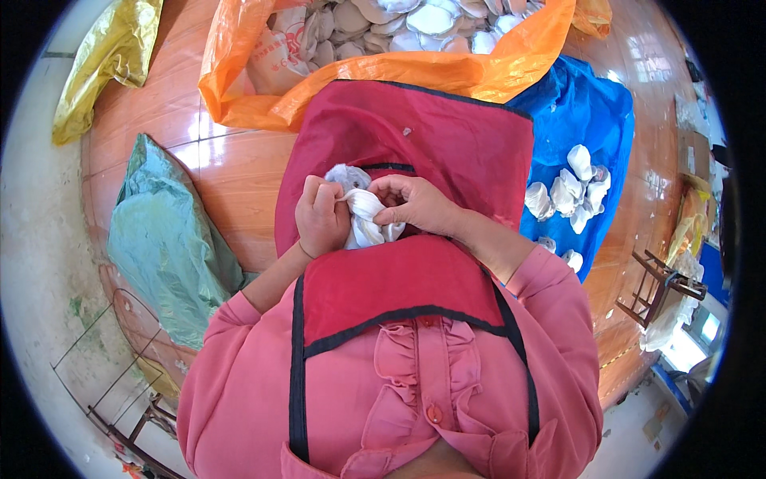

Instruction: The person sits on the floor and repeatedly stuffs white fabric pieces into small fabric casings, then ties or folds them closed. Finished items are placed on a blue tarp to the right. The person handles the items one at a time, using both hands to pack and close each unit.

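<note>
Above my lap, both hands work on a small plush piece (369, 222). It has a fuzzy grey top with a small dark spot and a white, folded lower part. My left hand (321, 217) is closed, pinching the left side of the plush where grey meets white. On the other side my right hand (419, 203) is curled, with thumb and fingers closed on the white cloth. Some right fingertips are hidden behind the piece. Beneath the hands spreads a dark red apron (471, 152) with black edging.
An orange sack (383, 76) full of pale, rounded plush pieces (431, 20) stands open ahead. Several similar pieces (578, 191) lie on a blue sheet (614, 120) at the right. A green sack (167, 231) is at the left, a yellow one (112, 60) beyond it. A brown stool (658, 287) stands far right.
</note>
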`<act>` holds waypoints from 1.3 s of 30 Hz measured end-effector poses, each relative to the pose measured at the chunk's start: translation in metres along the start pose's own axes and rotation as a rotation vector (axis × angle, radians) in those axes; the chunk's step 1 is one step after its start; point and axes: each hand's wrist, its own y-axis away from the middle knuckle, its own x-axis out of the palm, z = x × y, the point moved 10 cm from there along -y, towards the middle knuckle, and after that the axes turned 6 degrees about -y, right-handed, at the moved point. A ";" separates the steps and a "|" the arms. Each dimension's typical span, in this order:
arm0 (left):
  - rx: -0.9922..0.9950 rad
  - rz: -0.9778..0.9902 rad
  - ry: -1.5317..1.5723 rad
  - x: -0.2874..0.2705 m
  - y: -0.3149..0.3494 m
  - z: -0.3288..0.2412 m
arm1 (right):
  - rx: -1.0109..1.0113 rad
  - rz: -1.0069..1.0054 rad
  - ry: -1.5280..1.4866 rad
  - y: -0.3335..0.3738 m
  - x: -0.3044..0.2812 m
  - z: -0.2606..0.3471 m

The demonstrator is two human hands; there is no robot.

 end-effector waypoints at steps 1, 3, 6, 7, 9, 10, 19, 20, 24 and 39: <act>-0.017 0.016 -0.012 -0.001 0.002 0.000 | -0.001 -0.008 0.046 0.000 0.002 0.002; -0.077 0.058 -0.038 -0.004 0.006 0.001 | -0.004 -0.023 0.067 -0.001 0.005 -0.001; -0.032 0.103 -0.136 -0.010 0.008 -0.003 | 0.002 -0.036 0.046 -0.004 0.010 -0.005; 0.006 0.114 -0.179 -0.011 0.008 -0.006 | -0.008 -0.029 0.083 -0.005 0.012 -0.005; 0.019 0.117 -0.169 -0.015 0.005 -0.010 | -0.023 -0.009 0.160 -0.009 0.015 -0.007; 0.025 0.119 -0.164 -0.016 0.004 -0.011 | -0.035 -0.024 0.252 -0.011 0.015 -0.005; -0.204 0.399 0.092 0.000 0.010 0.022 | -0.108 -0.083 0.550 -0.019 0.018 -0.001; -0.233 0.463 0.096 0.003 0.016 0.028 | -0.067 -0.101 0.482 -0.018 0.017 -0.004; -0.397 0.741 0.180 0.018 0.014 0.043 | -0.274 -0.088 0.645 -0.017 0.017 0.007; -0.188 1.165 0.196 0.042 0.007 0.046 | -0.065 -0.063 0.667 -0.040 0.018 -0.006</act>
